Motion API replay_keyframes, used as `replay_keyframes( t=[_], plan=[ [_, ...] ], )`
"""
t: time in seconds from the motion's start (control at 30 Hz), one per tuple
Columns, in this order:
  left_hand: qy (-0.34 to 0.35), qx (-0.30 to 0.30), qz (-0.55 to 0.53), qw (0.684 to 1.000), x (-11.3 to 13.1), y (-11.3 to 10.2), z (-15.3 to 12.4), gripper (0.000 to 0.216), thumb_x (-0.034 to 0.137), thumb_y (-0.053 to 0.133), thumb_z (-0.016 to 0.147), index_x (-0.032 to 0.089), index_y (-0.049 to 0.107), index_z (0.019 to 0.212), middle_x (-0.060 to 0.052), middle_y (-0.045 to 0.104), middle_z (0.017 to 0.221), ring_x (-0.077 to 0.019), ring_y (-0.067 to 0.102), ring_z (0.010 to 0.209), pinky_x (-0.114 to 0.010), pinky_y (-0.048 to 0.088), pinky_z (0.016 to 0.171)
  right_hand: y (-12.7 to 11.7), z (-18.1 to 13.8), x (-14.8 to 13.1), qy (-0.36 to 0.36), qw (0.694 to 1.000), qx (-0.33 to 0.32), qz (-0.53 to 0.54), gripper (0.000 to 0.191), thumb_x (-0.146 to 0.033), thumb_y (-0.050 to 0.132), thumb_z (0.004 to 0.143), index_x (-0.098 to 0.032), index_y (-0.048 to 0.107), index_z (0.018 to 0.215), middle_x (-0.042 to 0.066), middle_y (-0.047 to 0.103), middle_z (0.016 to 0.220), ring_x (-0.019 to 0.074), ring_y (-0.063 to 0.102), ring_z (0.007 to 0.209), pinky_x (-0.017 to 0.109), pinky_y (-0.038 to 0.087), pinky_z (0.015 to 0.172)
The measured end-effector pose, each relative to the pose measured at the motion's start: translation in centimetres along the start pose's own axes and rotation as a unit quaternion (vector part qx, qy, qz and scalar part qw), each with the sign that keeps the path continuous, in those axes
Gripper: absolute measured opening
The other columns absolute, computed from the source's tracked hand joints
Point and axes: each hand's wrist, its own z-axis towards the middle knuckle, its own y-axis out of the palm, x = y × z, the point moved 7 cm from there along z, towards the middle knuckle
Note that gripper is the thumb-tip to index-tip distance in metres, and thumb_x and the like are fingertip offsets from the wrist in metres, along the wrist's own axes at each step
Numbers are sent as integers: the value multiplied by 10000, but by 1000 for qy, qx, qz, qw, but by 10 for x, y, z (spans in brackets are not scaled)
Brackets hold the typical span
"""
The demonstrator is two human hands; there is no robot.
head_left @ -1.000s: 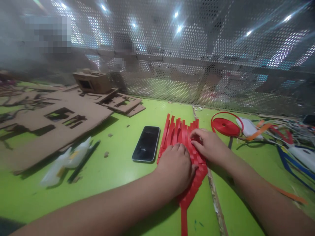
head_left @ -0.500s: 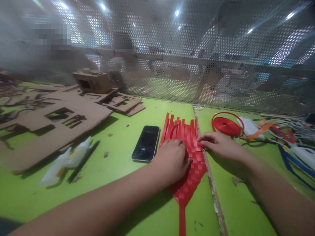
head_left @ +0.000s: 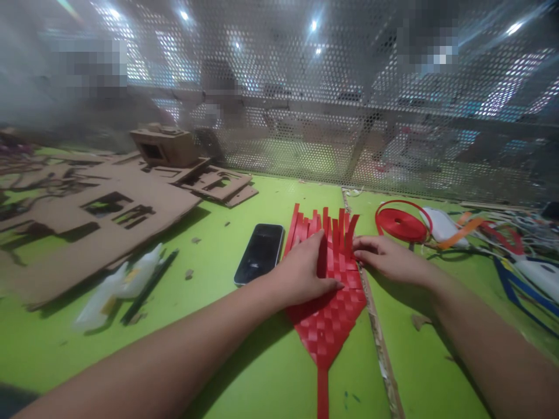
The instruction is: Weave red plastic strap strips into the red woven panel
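Observation:
A red woven mat of flat strips (head_left: 325, 334) lies on the green table, pointed toward me, with a long strip tail at the near end and loose strip ends fanning out at the far end. Across its left and upper part rests my left hand (head_left: 303, 273), fingers stretched forward among the loose strips and thumb spread out over the weave. At the mat's right edge, my right hand (head_left: 382, 256) has thumb and forefinger pinched together on the end of a red strip. A phone (head_left: 259, 254) with a dark screen sits just left of the mat.
Behind the table stands a perforated metal screen (head_left: 279, 134). Cardboard pieces (head_left: 144, 224), two white glue bottles (head_left: 102, 297) and a dark pen (head_left: 151, 285) lie at left. To the right are a red strip roll (head_left: 399, 224), an orange strip (head_left: 460, 233) and blue strips (head_left: 519, 291).
My left hand has opened from a curled shape, its fingers reaching farther over the strips. Some loose strip ends have shifted and lifted near the right. My right hand has barely moved.

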Motion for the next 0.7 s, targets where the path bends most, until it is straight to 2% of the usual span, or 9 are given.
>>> replay_keyframes(
  t=[0.1, 0.3, 0.4, 0.53, 0.7],
  plan=[
    [6, -8, -10, 1000, 2, -1, 0, 1122, 559, 806, 735, 196, 217, 1619, -146, 351, 1651, -347, 384, 1489, -478, 393, 1198, 2, 0, -3, -2, 1000, 5, -4, 184, -329, 536, 945, -211, 678, 946, 53, 731, 977, 236, 634, 886, 372, 480, 833],
    [4, -11, -20, 1000, 3, -2, 2, 1161, 565, 829, 707, 171, 228, 1619, -154, 364, 1643, -345, 380, 1490, -468, 402, 1191, 0, 1, 2, 19, 998, 59, 10, 137, -322, 595, 906, -222, 655, 977, 60, 736, 972, 244, 654, 889, 369, 494, 808],
    [1, -9, -26, 1000, 1, -2, 2, 1172, 561, 833, 703, 179, 216, 1624, -154, 325, 1661, -349, 350, 1506, -475, 385, 1202, 0, 2, 5, 13, 999, 49, 0, 151, -332, 584, 918, -228, 674, 981, 51, 741, 1010, 249, 655, 918, 376, 490, 837],
    [-4, -9, -37, 999, -1, -1, 1, 1210, 596, 835, 687, 195, 190, 1629, -160, 319, 1662, -361, 349, 1504, -493, 367, 1212, 0, 2, 7, 5, 999, 22, 37, 191, -345, 570, 934, -221, 687, 1020, 53, 738, 1032, 253, 655, 939, 381, 501, 854],
    [12, -11, -34, 999, 2, -1, 1, 1232, 598, 815, 716, 204, 109, 1645, -155, 237, 1693, -367, 270, 1538, -517, 327, 1231, -2, 0, 2, 0, 999, 28, 44, 212, -301, 571, 933, -202, 703, 1066, 79, 735, 1070, 254, 657, 981, 384, 499, 908]
  ],
)
